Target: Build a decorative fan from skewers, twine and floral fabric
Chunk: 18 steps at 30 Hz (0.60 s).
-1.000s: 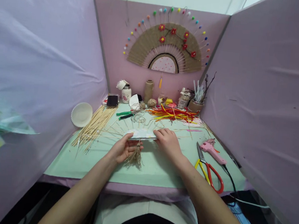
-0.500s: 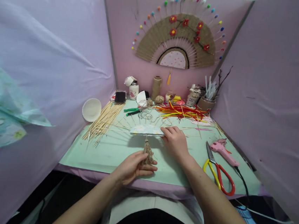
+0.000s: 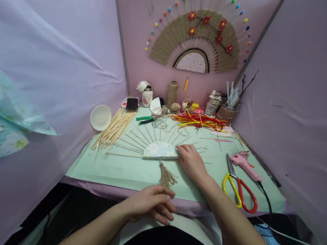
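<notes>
Pale blue with a flower pattern, a half-circle fan base (image 3: 160, 152) lies on a mint-green table (image 3: 118, 172), ahead of the left hand (image 3: 150, 203) and under the fingertips of the right hand (image 3: 192, 163). Thin sticks (image 3: 160, 135) radiate from its curved edge, away from both hands. From its straight edge a stringy brown tassel (image 3: 167, 173) trails back toward the left hand; whether its ends touch that hand cannot be told. Near the table's front edge, the left hand has loosely curved, slightly spread fingers and no visible grip on anything. On the fan base's right end, the right hand's thumb is hidden, so whether it pinches or only rests there is unclear. To its right are scissors (image 3: 240, 191) with yellow and red handles, and a pink glue gun (image 3: 247, 167). Beyond the hands, leftward, lies a heap of loose wooden sticks (image 3: 118, 127); straight beyond, green-handled pliers (image 3: 145, 120).
</notes>
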Each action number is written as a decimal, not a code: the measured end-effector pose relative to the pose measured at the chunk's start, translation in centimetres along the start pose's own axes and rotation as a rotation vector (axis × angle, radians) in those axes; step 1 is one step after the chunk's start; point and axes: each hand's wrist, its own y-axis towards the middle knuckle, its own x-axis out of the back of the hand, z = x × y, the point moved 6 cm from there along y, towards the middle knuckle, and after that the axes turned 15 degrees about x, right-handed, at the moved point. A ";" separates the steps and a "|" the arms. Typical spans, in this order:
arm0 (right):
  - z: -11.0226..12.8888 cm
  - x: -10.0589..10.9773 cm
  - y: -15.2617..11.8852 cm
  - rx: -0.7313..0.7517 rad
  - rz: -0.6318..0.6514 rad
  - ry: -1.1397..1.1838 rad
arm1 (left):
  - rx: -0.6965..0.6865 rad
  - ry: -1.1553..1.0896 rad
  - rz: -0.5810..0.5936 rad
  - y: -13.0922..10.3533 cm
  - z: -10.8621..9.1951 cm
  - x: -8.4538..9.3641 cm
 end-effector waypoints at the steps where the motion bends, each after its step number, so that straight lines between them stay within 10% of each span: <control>1: 0.1 0.0 -0.1 0.005 0.020 0.005 | -0.001 0.053 0.020 -0.1 0.2 -0.2; 12: -6.3 5.6 3.6 -0.076 0.069 0.026 | -0.181 0.458 0.130 -3.4 -3.0 -0.8; 18: -10.5 1.8 11.3 -0.120 0.278 0.074 | -0.290 0.433 0.017 -2.8 -4.6 0.7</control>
